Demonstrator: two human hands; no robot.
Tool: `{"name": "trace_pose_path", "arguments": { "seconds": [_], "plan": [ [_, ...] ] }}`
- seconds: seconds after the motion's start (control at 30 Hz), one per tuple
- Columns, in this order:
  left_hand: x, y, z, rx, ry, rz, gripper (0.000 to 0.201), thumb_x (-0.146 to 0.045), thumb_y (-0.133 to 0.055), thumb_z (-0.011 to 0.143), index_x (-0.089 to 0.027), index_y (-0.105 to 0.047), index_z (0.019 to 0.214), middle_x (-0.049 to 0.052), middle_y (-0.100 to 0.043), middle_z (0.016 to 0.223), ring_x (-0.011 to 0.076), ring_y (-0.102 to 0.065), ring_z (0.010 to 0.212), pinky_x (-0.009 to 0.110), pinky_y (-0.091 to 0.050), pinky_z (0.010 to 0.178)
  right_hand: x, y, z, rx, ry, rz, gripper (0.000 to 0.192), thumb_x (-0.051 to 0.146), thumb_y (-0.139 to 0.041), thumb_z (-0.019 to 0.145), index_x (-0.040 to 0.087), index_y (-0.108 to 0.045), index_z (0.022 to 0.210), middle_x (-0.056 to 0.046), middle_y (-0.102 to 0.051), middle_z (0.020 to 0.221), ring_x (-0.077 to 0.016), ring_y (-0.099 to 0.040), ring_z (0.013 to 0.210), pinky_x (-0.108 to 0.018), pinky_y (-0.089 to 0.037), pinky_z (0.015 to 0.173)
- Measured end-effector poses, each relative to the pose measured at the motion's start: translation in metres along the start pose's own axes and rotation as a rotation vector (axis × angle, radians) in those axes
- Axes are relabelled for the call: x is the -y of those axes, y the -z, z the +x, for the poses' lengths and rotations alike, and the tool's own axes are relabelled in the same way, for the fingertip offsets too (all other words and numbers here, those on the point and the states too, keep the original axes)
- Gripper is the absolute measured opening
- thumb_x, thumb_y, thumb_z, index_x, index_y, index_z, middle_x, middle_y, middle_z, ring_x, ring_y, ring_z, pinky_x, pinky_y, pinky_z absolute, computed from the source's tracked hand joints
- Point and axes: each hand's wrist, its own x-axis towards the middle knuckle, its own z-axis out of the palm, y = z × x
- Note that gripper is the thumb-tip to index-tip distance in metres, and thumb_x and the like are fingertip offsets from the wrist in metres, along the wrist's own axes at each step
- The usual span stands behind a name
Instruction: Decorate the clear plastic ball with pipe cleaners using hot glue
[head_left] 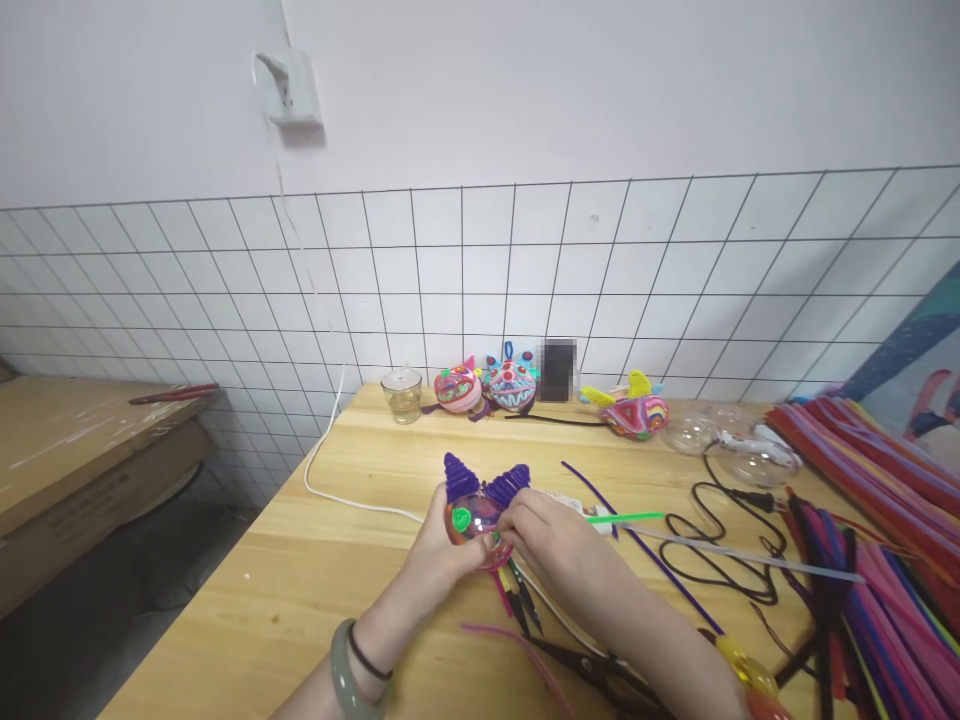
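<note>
Evidently mid-wrap: the left hand (pixel 439 550) cradles the clear ball ornament (pixel 474 517) at the near table centre, while the right hand (pixel 541 530) pinches a green pipe cleaner (pixel 626 517); next likely needs tighter winding.

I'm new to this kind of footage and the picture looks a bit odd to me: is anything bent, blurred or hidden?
Head view: the wall grid bows like a wide-angle lens; a small rectangle at the table's back is pixelated; light is soft and even, with faint shadows; the left hand and right hand on the purple-eared ball look slightly soft.
</note>
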Motion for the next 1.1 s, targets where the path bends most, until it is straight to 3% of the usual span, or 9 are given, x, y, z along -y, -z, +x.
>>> {"name": "trace_pose_path", "arguments": {
  "seconds": [0.3,0.53,0.83,1.1],
  "plan": [
    [0.002,-0.003,0.0,-0.076,-0.041,0.008,0.048,-0.024,-0.075,0.064,-0.019,-0.05,0.104,0.004,-0.068,0.094,0.0195,-0.064,0.088,0.033,-0.048,0.082,0.008,-0.003,0.004,-0.03,-0.059,-0.054,0.009,0.007,-0.056,0.088,0.014,-0.061,0.087,-0.007,-0.063,0.085,-0.0221,-0.059,0.077,-0.033,-0.046,0.067],
    [0.0,-0.006,-0.005,-0.132,-0.074,0.0,0.051,-0.027,-0.076,0.065,-0.019,-0.049,0.108,0.005,-0.068,0.101,0.021,-0.064,0.093,0.034,-0.048,0.085,0.015,-0.007,0.004,-0.06,-0.11,-0.093,0.014,0.006,-0.048,0.09,0.015,-0.059,0.089,-0.008,-0.062,0.084,-0.0229,-0.059,0.078,-0.035,-0.047,0.068],
    [0.001,-0.011,-0.005,-0.251,-0.116,0.039,0.046,-0.023,-0.074,0.063,-0.02,-0.047,0.1,0.002,-0.065,0.091,0.0197,-0.064,0.085,0.033,-0.049,0.079,0.017,-0.028,0.004,-0.296,-0.175,-0.071,0.016,0.009,-0.042,0.089,0.019,-0.053,0.084,-0.007,-0.062,0.078,-0.0215,-0.061,0.068,-0.031,-0.047,0.058],
    [0.004,-0.012,-0.009,-0.31,-0.144,0.109,0.05,-0.024,-0.073,0.066,-0.022,-0.041,0.103,0.004,-0.063,0.098,0.0214,-0.064,0.091,0.035,-0.049,0.082,0.025,-0.023,0.006,-0.291,-0.323,0.15,0.011,0.013,-0.049,0.088,0.02,-0.057,0.084,-0.005,-0.064,0.08,-0.0205,-0.063,0.073,-0.031,-0.049,0.064]
  ]
}}
